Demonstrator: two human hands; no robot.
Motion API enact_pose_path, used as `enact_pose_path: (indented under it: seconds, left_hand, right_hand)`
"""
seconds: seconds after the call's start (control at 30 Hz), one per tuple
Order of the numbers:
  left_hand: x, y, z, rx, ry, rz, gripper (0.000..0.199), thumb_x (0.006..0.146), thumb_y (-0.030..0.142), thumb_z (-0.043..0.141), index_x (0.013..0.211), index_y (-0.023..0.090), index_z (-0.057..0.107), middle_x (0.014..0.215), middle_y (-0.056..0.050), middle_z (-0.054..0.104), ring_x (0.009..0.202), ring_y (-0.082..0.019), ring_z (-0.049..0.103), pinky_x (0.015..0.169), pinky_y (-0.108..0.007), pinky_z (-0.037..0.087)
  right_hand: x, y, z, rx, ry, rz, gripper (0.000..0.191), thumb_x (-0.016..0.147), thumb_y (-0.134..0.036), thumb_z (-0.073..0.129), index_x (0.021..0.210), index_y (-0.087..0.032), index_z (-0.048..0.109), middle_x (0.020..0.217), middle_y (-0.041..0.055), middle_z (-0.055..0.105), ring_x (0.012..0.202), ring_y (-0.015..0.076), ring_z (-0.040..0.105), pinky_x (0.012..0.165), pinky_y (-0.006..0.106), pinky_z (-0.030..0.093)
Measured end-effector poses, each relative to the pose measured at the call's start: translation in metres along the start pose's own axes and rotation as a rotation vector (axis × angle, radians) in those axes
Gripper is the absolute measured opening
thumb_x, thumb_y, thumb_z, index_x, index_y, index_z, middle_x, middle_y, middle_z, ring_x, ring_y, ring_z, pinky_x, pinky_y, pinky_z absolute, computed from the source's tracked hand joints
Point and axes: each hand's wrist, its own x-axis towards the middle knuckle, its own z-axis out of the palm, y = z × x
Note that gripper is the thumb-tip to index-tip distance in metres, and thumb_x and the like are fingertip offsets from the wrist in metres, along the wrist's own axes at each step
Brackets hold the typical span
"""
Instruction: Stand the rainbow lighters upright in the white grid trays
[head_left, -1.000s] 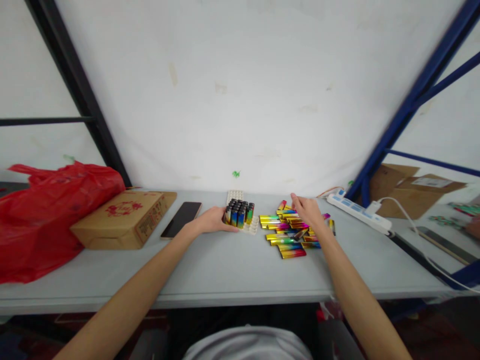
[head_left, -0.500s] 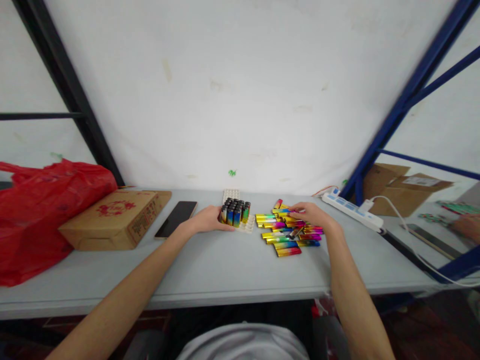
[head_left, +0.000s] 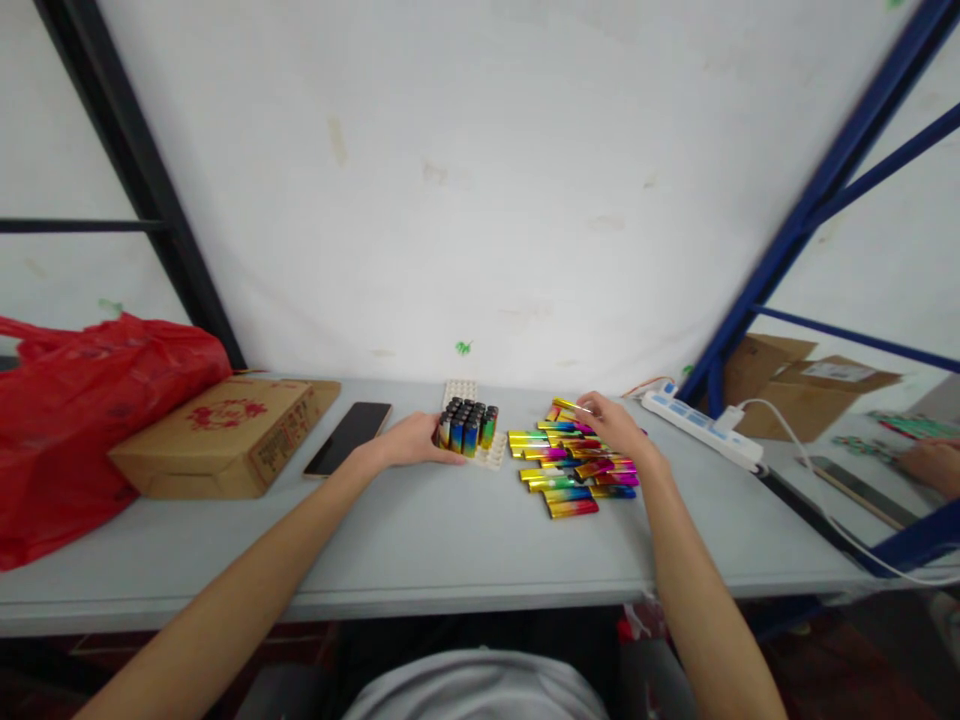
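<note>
My left hand (head_left: 420,440) is wrapped round the left side of a block of upright, dark-topped colourful cylinders (head_left: 469,428). They stand on a pale, perforated tray (head_left: 491,452), whose bare holes show at the front right and behind. To the right lies a loose pile of shiny metallic cylinders (head_left: 559,478) in yellow, red, blue and pink. Over the pile's back edge, my right hand (head_left: 604,418) pinches one yellow cylinder (head_left: 571,405), its fingertips closed at that piece's right end.
A black phone (head_left: 349,438), a cardboard box (head_left: 225,430) and a red plastic bag (head_left: 97,420) lie on the left. A white power strip (head_left: 701,428) sits on the right. Beyond the blue frame are an open carton (head_left: 810,395) and another person's hand (head_left: 934,465).
My right hand has moved slightly back and left, and a yellow cylinder now shows raised in its fingers. My left hand keeps its grip on the block.
</note>
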Motion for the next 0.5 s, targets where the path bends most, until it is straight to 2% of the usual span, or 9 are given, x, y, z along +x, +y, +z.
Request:
enact_pose_path:
  seconds: [0.1,0.2,0.3,0.37,0.43,0.5]
  left_hand:
    - [0.001,-0.002,0.001,0.044,0.006,-0.004,0.070,0.063,0.076,0.075,0.105,0.020,0.069,0.093,-0.005,0.077,0.082,-0.025,0.070,0.067,-0.029,0.049]
    - [0.001,-0.004,0.002,0.068,0.007,0.002,0.068,0.065,0.077,0.074,0.102,0.019,0.069,0.091,-0.005,0.077,0.081,-0.025,0.070,0.066,-0.029,0.048]
    - [0.001,-0.006,0.002,0.064,0.014,0.006,0.068,0.064,0.076,0.074,0.101,0.019,0.068,0.091,-0.005,0.076,0.082,-0.025,0.070,0.067,-0.029,0.048]
    - [0.001,-0.006,0.002,0.063,0.021,0.002,0.068,0.064,0.076,0.074,0.102,0.019,0.068,0.090,-0.005,0.076,0.082,-0.026,0.070,0.066,-0.029,0.048]
    - [0.001,-0.006,0.003,0.066,0.021,-0.004,0.068,0.064,0.076,0.074,0.102,0.019,0.068,0.090,-0.005,0.076,0.082,-0.026,0.070,0.065,-0.029,0.048]
    - [0.001,-0.005,0.003,0.060,0.022,-0.010,0.068,0.063,0.076,0.075,0.102,0.020,0.068,0.091,-0.005,0.077,0.083,-0.027,0.070,0.066,-0.029,0.048]
  right_hand:
    - [0.003,-0.009,0.005,-0.012,0.090,0.032,0.036,0.096,-0.049,0.051,0.106,-0.019,0.065,0.072,0.0021,0.070,0.066,0.0194,0.064,0.067,0.030,0.046]
    - [0.010,-0.018,0.014,0.038,0.223,0.057,0.037,0.091,-0.054,0.056,0.088,-0.019,0.065,0.073,0.0027,0.068,0.069,0.0193,0.062,0.070,0.030,0.046]
    - [0.016,-0.029,0.027,0.246,0.332,0.104,0.043,0.089,-0.063,0.055,0.076,-0.021,0.056,0.073,0.0025,0.063,0.073,0.0191,0.060,0.070,0.029,0.048]
    - [0.018,-0.039,0.037,0.492,0.317,0.142,0.046,0.089,-0.067,0.052,0.079,-0.022,0.052,0.076,0.0015,0.061,0.072,0.0176,0.060,0.068,0.029,0.050]
    - [0.018,-0.051,0.046,0.738,0.220,0.175,0.046,0.089,-0.069,0.051,0.087,-0.024,0.049,0.083,0.0009,0.063,0.069,0.0158,0.061,0.066,0.029,0.052]
    - [0.016,-0.065,0.053,0.888,0.103,0.193,0.047,0.087,-0.072,0.052,0.094,-0.025,0.047,0.080,-0.0018,0.061,0.062,0.0136,0.058,0.061,0.028,0.052]
